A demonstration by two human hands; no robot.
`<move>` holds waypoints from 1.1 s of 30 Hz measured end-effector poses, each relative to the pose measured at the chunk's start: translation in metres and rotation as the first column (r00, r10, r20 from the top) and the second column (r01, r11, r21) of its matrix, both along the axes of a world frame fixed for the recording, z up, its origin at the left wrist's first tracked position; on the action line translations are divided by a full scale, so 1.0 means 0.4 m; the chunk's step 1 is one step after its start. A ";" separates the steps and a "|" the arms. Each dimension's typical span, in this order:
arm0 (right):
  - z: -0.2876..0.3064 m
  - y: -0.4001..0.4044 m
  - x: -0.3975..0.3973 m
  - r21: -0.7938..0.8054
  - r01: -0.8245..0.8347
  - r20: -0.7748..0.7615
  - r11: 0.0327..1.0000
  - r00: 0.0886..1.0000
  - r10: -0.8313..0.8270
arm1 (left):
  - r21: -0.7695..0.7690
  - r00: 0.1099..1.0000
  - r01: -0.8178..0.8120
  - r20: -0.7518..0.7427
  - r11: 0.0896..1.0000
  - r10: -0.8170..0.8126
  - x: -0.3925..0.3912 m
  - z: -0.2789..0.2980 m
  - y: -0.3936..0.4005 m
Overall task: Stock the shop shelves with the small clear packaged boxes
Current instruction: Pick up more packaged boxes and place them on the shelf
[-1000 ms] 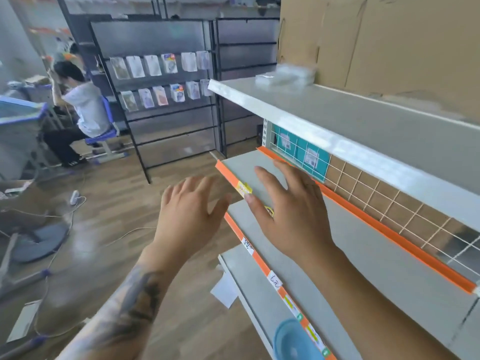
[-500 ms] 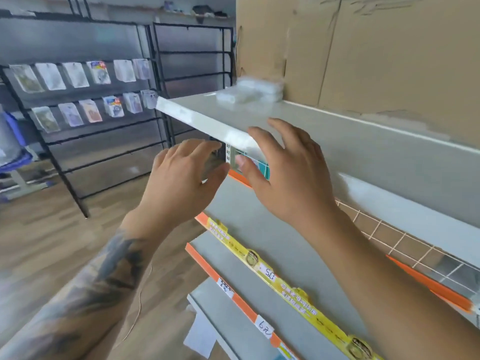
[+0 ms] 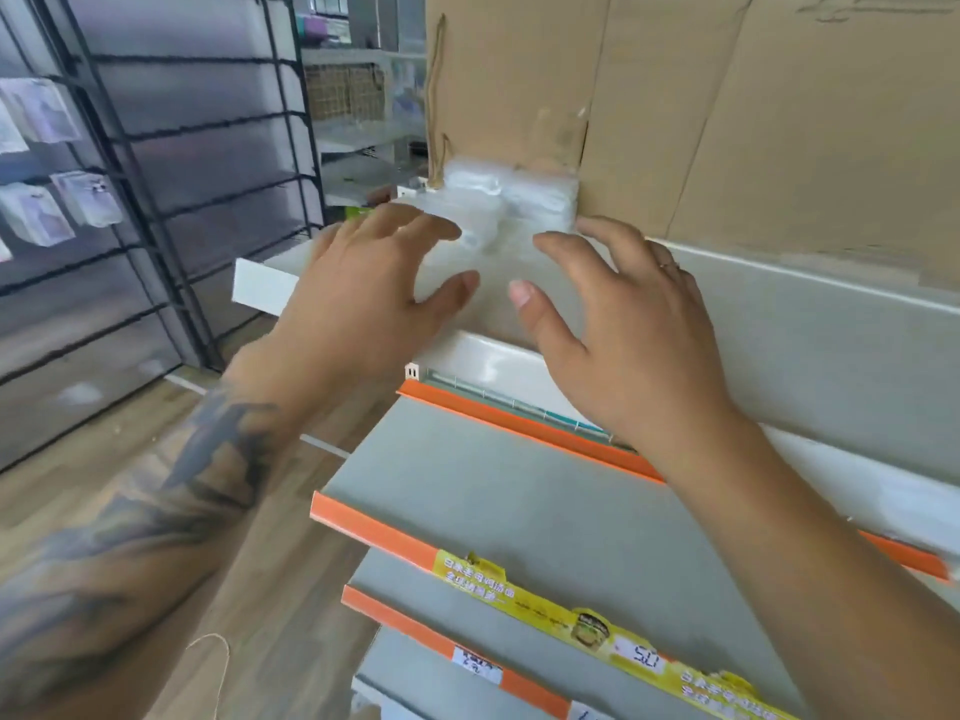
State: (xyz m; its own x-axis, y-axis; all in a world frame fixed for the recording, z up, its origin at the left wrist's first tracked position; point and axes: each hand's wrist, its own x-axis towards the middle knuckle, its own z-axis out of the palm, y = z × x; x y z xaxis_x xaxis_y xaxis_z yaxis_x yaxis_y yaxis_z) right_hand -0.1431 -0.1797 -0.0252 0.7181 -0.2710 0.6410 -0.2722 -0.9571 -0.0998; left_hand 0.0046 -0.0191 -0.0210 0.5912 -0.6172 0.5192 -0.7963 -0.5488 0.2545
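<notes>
1. Boxes [image 3: 498, 200], small and clear-wrapped, sit in a blurred cluster at the far left end of the top shelf [image 3: 779, 324], pushed back against the cardboard sheet [image 3: 727, 122] that lines the rear. How many there are cannot be counted; they look stacked in at least two piles.
2. Left hand [image 3: 374, 288] hovers over the shelf's front edge, fingers spread and relaxed, gripping nothing; its fingertips are near the boxes, and whether they touch them cannot be told.
3. Right hand [image 3: 628, 324] mirrors it on the other side, fingers splayed and empty, a ring on one finger, thumb pointing toward the left thumb.
4. Judged from this, stocking has barely begun: only that one corner holds product, and the rest of the top shelf to the right is bare.
5. Lower shelves [image 3: 545, 511], edged with orange price strips [image 3: 374, 532] and a yellow label strip [image 3: 597, 626], show no boxes either.
6. The likely step in hand is gathering or squaring up the cluster between both palms.
7. A black wire rack [image 3: 197, 174] with hanging packets [image 3: 36, 215] stands across the wooden floor [image 3: 130, 449], apart from the work.
</notes>
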 end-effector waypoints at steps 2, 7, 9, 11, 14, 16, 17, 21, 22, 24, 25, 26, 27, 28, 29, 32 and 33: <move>0.014 0.008 0.041 0.046 0.032 -0.043 0.998 0.999 -0.030 | 0.049 0.999 0.039 0.003 0.998 -0.040 0.067 0.017 -0.016; 0.055 -0.002 0.137 0.127 0.100 -0.146 0.987 0.986 -0.081 | 0.200 0.988 0.146 0.029 0.969 -0.154 0.197 0.060 -0.083; 0.076 -0.019 0.179 0.181 0.112 -0.172 0.977 0.982 -0.081 | 0.272 0.980 0.182 0.022 0.945 -0.196 0.246 0.087 -0.115; 0.093 -0.049 0.225 0.194 0.148 -0.218 0.970 0.970 -0.104 | 0.339 0.976 0.202 0.011 0.919 -0.218 0.291 0.117 -0.146; 0.108 -0.109 0.294 0.161 0.224 -0.298 0.961 0.940 -0.169 | 0.390 0.966 0.253 -0.049 0.885 -0.255 0.333 0.138 -0.181; 0.115 -0.154 0.341 0.134 0.257 -0.322 0.957 0.925 -0.203 | 0.394 0.957 0.290 -0.089 0.872 -0.278 0.346 0.127 -0.194; 0.117 -0.175 0.362 0.118 0.275 -0.336 0.954 0.916 -0.222 | 0.408 0.953 0.299 -0.081 0.863 -0.292 0.352 0.115 -0.197; 0.088 -0.239 0.408 0.077 0.321 -0.400 0.944 0.877 -0.266 | 0.455 0.947 0.290 -0.010 0.842 -0.321 0.360 0.066 -0.185; 0.074 -0.249 0.413 0.086 0.322 -0.394 0.943 0.880 -0.264 | 0.436 0.946 0.295 -0.009 0.850 -0.324 0.360 0.060 -0.179; 0.049 -0.263 0.418 0.122 0.301 -0.337 0.946 0.909 -0.246 | 0.398 0.942 0.305 0.009 0.865 -0.336 0.355 0.053 -0.172; 0.043 -0.265 0.418 0.147 0.285 -0.298 0.947 0.926 -0.232 | 0.385 0.939 0.311 0.015 0.869 -0.343 0.352 0.051 -0.171; 0.040 -0.265 0.418 0.171 0.266 -0.261 0.949 0.941 -0.217 | 0.374 0.936 0.319 0.018 0.871 -0.351 0.350 0.048 -0.172; 0.037 -0.265 0.417 0.186 0.244 -0.230 0.952 0.953 -0.199 | 0.366 0.935 0.323 0.017 0.873 -0.353 0.349 0.045 -0.172; 0.035 -0.264 0.417 0.185 0.222 -0.209 0.957 0.961 -0.182 | 0.357 0.936 0.324 0.017 0.876 -0.353 0.347 0.042 -0.173; 0.033 -0.265 0.417 0.170 0.204 -0.199 0.964 0.965 -0.169 | 0.349 0.937 0.321 0.019 0.880 -0.349 0.346 0.041 -0.173; 0.030 -0.276 0.419 0.131 0.196 -0.195 0.972 0.966 -0.168 | 0.347 0.945 0.302 0.014 0.888 -0.328 0.345 0.045 -0.173; 0.032 -0.280 0.420 0.133 0.199 -0.184 0.971 0.968 -0.173 | 0.347 0.946 0.303 0.004 0.888 -0.324 0.344 0.047 -0.173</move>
